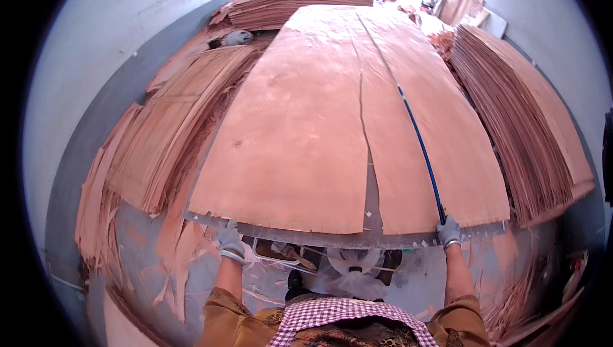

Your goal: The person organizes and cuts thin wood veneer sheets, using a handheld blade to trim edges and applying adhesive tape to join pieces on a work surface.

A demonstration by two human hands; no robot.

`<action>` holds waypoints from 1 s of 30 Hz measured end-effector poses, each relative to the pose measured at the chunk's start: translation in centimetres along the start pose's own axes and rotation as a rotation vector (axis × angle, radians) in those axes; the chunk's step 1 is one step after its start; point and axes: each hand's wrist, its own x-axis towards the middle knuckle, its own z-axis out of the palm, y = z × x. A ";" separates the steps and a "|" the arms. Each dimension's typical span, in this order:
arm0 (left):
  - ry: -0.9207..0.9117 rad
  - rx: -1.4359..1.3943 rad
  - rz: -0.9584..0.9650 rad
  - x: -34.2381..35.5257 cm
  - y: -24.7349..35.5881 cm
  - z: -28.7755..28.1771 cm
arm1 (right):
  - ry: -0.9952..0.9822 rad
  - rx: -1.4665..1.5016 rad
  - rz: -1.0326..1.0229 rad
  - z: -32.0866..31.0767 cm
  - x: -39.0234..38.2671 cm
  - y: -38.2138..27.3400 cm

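While a grey table (383,240) bears two pinkish wood sheets (287,143) side by side, parted by a gap widest at the near edge, a stack of sheets (511,136) stands to their right. Over the narrower right-hand sheet (453,162) lies a blue pole (418,136), its near end grasped by the gloved right hand (449,229). The gloved left hand (230,240) meets the table's near edge; its grip cannot be told.

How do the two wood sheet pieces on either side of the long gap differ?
The left piece is clearly wider at the near edge than the right piece. A blue rod runs over the right piece, but not over the left piece. The left piece has a small dark mark; none as plain shows on the right piece. Both are pinkish orange.
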 end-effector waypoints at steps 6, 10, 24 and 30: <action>-0.009 -0.503 -0.540 2.0 0.0 1.0 | 0.031 -0.040 0.040 0.6 0.0 -1.2; 0.135 -0.423 -0.654 1.5 2.6 2.1 | 0.072 -0.076 0.057 1.4 -0.1 -0.7; 0.161 -0.376 -0.502 4.1 1.8 0.3 | 0.001 0.011 -0.004 2.7 -3.6 -5.2; 0.196 -0.472 -0.496 4.5 -0.2 -1.4 | -0.024 0.110 -0.004 4.0 -5.1 -6.4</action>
